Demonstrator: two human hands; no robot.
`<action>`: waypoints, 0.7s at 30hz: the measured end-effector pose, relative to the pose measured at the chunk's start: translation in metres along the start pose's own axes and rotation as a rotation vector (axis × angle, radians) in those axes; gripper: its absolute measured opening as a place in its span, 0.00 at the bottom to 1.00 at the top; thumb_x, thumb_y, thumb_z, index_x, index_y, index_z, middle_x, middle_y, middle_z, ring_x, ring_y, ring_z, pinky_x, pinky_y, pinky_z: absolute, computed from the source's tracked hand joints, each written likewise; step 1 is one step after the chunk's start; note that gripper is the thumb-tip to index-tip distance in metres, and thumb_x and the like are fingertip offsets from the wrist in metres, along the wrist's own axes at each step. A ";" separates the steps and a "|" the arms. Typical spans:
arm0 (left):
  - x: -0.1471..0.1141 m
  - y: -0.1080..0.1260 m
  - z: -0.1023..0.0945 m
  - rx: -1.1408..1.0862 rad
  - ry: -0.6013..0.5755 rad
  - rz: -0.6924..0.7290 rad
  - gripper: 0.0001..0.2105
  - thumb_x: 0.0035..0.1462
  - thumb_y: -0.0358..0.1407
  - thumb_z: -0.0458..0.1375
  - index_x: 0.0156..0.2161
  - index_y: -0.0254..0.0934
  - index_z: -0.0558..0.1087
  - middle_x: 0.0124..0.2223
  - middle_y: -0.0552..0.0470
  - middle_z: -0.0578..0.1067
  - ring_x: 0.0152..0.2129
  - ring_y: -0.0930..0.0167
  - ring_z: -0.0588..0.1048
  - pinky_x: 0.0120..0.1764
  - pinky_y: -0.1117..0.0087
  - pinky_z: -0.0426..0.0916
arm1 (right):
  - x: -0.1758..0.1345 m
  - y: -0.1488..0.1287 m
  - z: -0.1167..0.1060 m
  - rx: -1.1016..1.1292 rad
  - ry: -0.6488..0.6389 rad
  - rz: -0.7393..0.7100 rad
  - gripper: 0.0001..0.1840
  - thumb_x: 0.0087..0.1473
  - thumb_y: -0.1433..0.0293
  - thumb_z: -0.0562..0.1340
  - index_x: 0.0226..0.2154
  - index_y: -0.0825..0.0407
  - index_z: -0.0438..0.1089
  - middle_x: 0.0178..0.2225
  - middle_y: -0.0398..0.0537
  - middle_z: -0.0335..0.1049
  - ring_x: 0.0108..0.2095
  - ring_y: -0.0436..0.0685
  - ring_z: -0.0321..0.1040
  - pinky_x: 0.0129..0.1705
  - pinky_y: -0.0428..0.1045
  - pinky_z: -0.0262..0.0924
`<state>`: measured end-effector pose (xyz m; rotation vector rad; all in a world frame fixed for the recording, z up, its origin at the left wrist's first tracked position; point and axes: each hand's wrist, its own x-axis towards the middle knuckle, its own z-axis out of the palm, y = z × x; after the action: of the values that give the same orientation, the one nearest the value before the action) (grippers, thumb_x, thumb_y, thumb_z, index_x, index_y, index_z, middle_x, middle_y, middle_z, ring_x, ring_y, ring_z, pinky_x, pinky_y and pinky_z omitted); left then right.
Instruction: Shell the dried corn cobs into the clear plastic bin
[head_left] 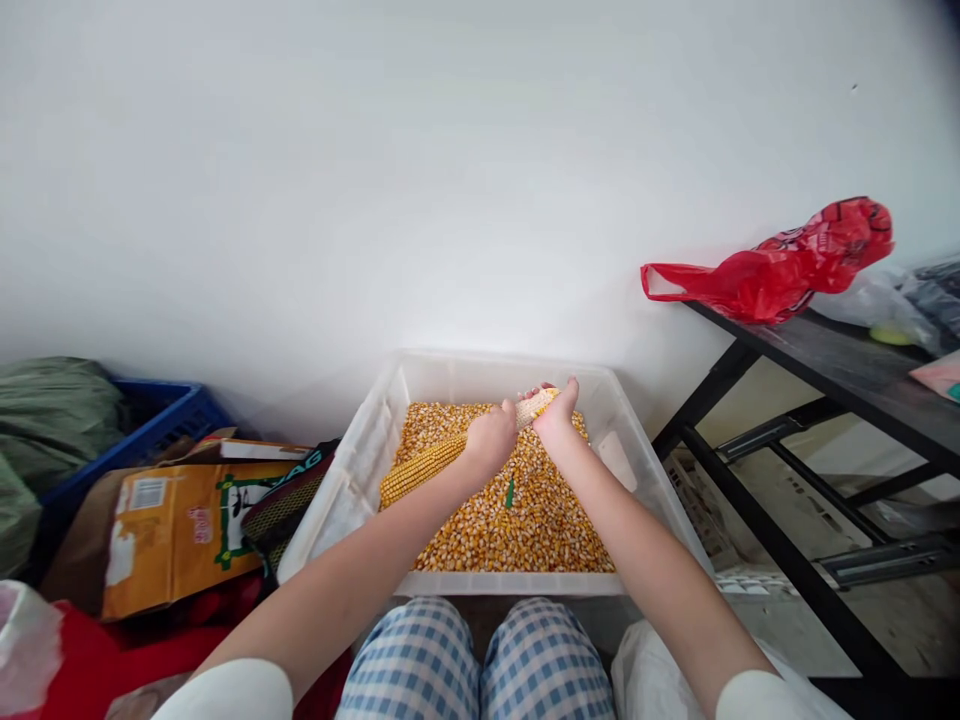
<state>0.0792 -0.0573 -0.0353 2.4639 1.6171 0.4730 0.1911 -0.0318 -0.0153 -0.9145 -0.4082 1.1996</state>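
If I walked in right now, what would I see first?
Probably the bright red bag on the table at right. Next, the tub in the middle, with loose yellow kernels inside. Above them, the left hand and right hand hold a cob showing a pale stretch.

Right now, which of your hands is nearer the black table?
The right hand, holding the corn by its pale, stripped part; the left hand is farther from the table.

Kernels [480, 525] lie in the tub [517, 584]; beyond its left edge, a carton [169, 535]; rightward, a bag [780, 275] on the worktop's [862, 370] far-left corner.
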 end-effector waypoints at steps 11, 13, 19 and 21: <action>0.013 -0.025 -0.001 -1.010 -0.394 -0.026 0.15 0.47 0.40 0.56 0.38 0.33 0.62 0.17 0.59 0.63 0.10 0.76 0.61 0.15 0.74 0.59 | -0.004 -0.004 0.008 0.006 -0.274 0.101 0.24 0.48 0.47 0.51 0.28 0.51 0.62 0.22 0.44 0.70 0.24 0.54 0.69 0.26 0.49 0.62; 0.014 -0.024 0.001 -1.009 -0.384 -0.034 0.15 0.47 0.40 0.56 0.39 0.33 0.62 0.17 0.59 0.63 0.10 0.76 0.61 0.16 0.74 0.59 | -0.006 0.000 0.012 -0.051 -0.361 0.049 0.20 0.46 0.51 0.56 0.32 0.50 0.61 0.23 0.43 0.70 0.24 0.54 0.69 0.28 0.49 0.64; 0.016 -0.030 -0.001 -0.497 0.032 -0.025 0.19 0.49 0.42 0.54 0.45 0.36 0.63 0.32 0.47 0.74 0.25 0.68 0.73 0.29 0.72 0.64 | -0.003 0.009 0.012 -0.072 -0.419 -0.041 0.16 0.47 0.56 0.59 0.35 0.48 0.59 0.23 0.41 0.70 0.28 0.54 0.70 0.34 0.50 0.65; 0.015 -0.032 -0.005 -0.304 0.143 -0.054 0.21 0.50 0.45 0.52 0.47 0.36 0.62 0.35 0.44 0.74 0.30 0.64 0.74 0.32 0.69 0.64 | -0.002 0.008 0.011 -0.035 -0.448 0.008 0.19 0.49 0.52 0.54 0.36 0.49 0.60 0.25 0.44 0.71 0.32 0.56 0.70 0.36 0.51 0.65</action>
<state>0.0553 -0.0310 -0.0379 2.2006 1.5248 0.8360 0.1778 -0.0286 -0.0153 -0.6718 -0.7857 1.4092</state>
